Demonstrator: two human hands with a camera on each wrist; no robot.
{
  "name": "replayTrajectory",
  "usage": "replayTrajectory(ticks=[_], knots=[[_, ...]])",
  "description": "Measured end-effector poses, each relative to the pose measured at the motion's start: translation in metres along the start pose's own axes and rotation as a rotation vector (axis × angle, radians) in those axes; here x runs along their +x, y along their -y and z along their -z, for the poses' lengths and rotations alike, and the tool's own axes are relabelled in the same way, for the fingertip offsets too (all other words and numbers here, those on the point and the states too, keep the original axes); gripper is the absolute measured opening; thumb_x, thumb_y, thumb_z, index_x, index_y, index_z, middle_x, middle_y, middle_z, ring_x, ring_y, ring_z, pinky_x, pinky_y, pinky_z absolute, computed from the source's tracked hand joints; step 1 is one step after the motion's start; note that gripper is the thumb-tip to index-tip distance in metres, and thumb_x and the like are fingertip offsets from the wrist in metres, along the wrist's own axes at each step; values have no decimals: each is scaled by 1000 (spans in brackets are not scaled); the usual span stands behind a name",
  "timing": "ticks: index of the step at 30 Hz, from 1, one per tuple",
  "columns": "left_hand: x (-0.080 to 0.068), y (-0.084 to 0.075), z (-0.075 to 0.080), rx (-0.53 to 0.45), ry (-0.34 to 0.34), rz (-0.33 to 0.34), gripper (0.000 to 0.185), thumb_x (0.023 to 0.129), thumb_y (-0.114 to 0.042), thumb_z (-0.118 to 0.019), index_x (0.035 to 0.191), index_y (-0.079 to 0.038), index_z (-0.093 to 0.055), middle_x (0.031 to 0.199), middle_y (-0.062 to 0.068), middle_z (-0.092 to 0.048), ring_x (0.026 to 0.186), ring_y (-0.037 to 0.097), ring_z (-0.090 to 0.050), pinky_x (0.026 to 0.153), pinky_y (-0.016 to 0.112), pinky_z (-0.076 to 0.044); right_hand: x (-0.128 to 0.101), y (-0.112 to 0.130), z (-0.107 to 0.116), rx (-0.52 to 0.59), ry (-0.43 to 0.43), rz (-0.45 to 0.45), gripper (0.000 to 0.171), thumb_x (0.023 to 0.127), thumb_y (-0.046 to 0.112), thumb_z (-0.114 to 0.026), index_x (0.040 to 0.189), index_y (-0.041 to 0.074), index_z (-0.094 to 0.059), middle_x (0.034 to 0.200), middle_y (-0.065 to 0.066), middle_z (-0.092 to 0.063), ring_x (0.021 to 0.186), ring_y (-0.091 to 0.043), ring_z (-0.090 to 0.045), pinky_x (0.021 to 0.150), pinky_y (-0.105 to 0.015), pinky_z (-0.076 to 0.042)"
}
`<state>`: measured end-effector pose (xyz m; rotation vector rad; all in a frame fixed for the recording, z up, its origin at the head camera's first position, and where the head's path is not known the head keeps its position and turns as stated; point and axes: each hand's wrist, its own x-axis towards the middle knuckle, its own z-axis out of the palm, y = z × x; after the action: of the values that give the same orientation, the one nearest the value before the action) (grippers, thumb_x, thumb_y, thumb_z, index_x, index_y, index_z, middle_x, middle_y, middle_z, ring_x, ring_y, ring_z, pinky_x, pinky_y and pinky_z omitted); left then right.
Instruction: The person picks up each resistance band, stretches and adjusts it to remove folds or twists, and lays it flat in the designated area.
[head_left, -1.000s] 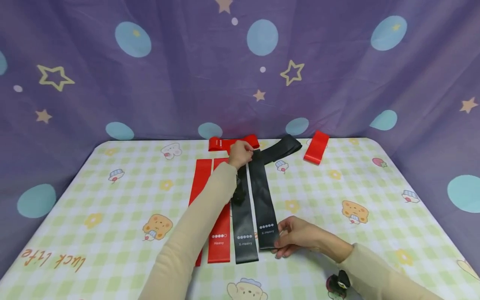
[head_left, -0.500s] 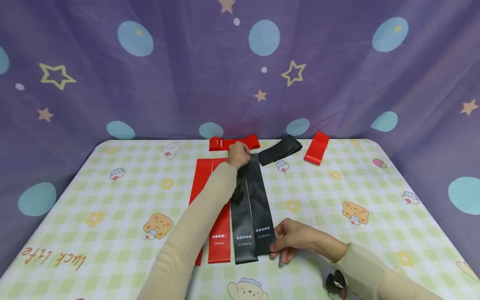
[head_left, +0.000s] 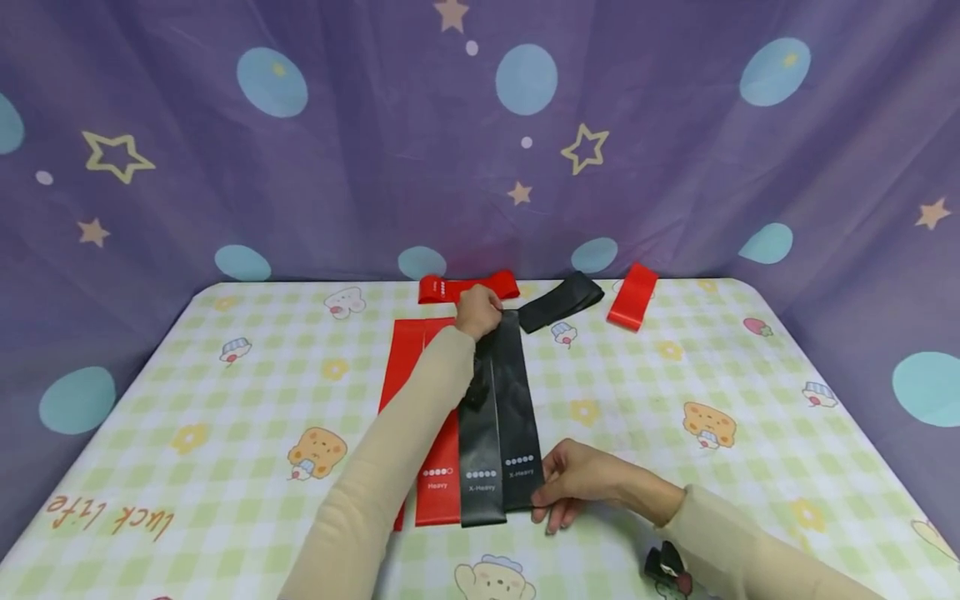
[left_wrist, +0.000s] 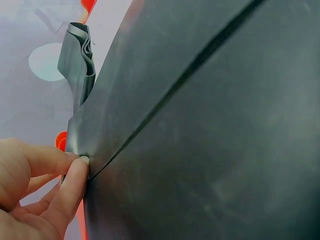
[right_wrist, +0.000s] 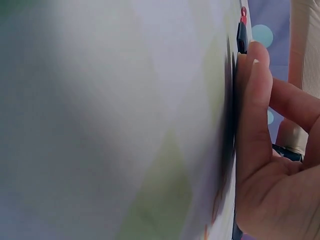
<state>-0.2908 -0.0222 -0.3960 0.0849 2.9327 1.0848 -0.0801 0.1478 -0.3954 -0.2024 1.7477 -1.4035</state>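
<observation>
I have the black band [head_left: 517,408] lying lengthwise at the centre of the frame, against a second black band [head_left: 480,433]. My left hand [head_left: 477,310] pinches its far end; my right hand [head_left: 573,482] pinches the near corner. I judge the rubber could slip or ride over its neighbour if either pinch slackens. My left sleeve [head_left: 390,467] hides part of the red bands [head_left: 438,467], and the right wrist view is mostly blur.

Staged home tabletop; starry backdrop [head_left: 360,158]; cartoon tablecloth [head_left: 675,392]
</observation>
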Motion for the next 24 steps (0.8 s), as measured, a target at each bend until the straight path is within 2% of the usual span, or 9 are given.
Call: replayTrajectory(ticks=[10,15,18,20,22,24], knots=[[0,-9,-7,-13,-6,-31,19,82,0,-59,93,-3,-74,99,11,-72,93,30,-65,76,38,-57,-6,-4,5,0,-15,-16,10,84,0,-63,77,-6,-62,73,-18,-72,50,-7,-65,46,-16,-50],[-1,-15,-9,14,-14,-19,15,81,0,-60,88,-2,-73,96,10,-72,90,30,-66,77,38,-57,-7,-5,6,-25,-7,-39,22,87,8,-64,67,0,-58,63,-9,-70,45,-6,-62,42,-16,-48],[-2,-16,-9,17,-6,1,8,81,0,-61,78,-2,-67,83,9,-67,77,26,-61,69,34,-55,-9,-4,7,-81,-27,-51,28,89,13,-63,67,-3,-62,56,-3,-67,41,-6,-59,39,-16,-45],[-2,-15,-8,7,0,3,11,81,1,-59,71,-4,-60,74,6,-58,69,20,-52,60,30,-49,-10,-2,9,-132,-55,-60,31,90,17,-63,68,-5,-65,53,-1,-65,39,-5,-57,38,-16,-45],[-2,-12,-6,-8,13,4,16,81,3,-57,68,-6,-53,72,4,-48,65,18,-42,55,29,-41,-11,1,12,-196,-86,-66,34,91,20,-63,68,-4,-67,52,-1,-64,38,-5,-56,38,-17,-45],[-2,-9,-4,-21,20,3,16,81,3,-57,69,-7,-53,72,4,-48,64,17,-41,53,28,-38,-11,3,15,-251,-116,-71,35,91,22,-63,67,-3,-67,51,-1,-63,38,-5,-55,37,-18,-45]])
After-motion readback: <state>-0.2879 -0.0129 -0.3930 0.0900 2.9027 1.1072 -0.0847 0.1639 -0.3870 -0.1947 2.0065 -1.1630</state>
